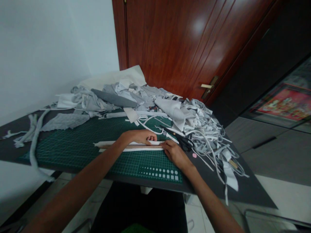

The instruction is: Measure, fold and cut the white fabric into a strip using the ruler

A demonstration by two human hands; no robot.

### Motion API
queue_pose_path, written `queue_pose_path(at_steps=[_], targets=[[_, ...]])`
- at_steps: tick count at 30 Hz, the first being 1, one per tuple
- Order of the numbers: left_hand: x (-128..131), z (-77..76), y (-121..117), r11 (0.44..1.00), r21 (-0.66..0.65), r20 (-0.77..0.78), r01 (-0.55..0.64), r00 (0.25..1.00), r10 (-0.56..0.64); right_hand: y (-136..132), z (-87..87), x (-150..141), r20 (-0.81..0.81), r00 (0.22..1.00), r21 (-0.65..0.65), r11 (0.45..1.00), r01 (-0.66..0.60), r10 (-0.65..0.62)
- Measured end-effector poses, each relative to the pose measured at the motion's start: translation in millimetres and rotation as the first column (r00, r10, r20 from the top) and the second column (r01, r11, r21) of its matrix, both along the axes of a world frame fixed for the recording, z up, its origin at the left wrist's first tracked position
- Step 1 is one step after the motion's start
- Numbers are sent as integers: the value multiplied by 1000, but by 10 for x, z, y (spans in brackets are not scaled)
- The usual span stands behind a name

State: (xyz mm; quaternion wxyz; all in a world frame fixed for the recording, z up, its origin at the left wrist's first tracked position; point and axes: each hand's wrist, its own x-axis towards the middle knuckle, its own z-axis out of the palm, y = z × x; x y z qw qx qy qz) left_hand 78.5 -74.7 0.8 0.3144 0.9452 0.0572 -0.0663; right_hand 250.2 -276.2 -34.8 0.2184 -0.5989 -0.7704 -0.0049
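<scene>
A long white fabric strip [131, 149] lies crosswise on the green cutting mat [73, 145], with a narrow tan band [136, 146] running along its middle. My left hand [142, 136] is over the strip's upper edge, fingers curled and thumb pinching the white edge. At the strip's right end my right hand [174, 154] is closed, fingertips together on the fabric and the tan band. Just beyond my right hand rest black-handled scissors [186, 143], partly among white cords. What lies under my fingertips is hidden.
Grey and white fabric scraps [145, 97] are heaped along the back. Tangled cords and offcuts [209, 136] cover the right side. A small pink piece [194, 155] lies near my right wrist. A long grey roll [35, 145] hangs over the left front edge. Behind stands a wooden door [165, 42].
</scene>
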Motion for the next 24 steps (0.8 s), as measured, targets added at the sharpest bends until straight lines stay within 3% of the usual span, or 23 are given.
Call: queue_pose_path(at_steps=[5, 10, 18, 24], targets=[[-3, -42, -51, 999, -1, 30, -39, 999, 39, 49, -1, -235, 82, 995, -5, 999, 49, -48], [-113, -56, -106, 996, 25, 68, -82, 994, 80, 118, -21, -479, -57, 998, 9, 1000, 21, -21], [-553, -70, -12, 974, 95, 122, -208, 973, 196, 55, -111, -330, -128, 984, 2, 992, 125, -123], [-570, -231, 50, 959, 69, 187, -275, 948, 259, 78, -75, -376, 37, 979, -18, 979, 201, -200]])
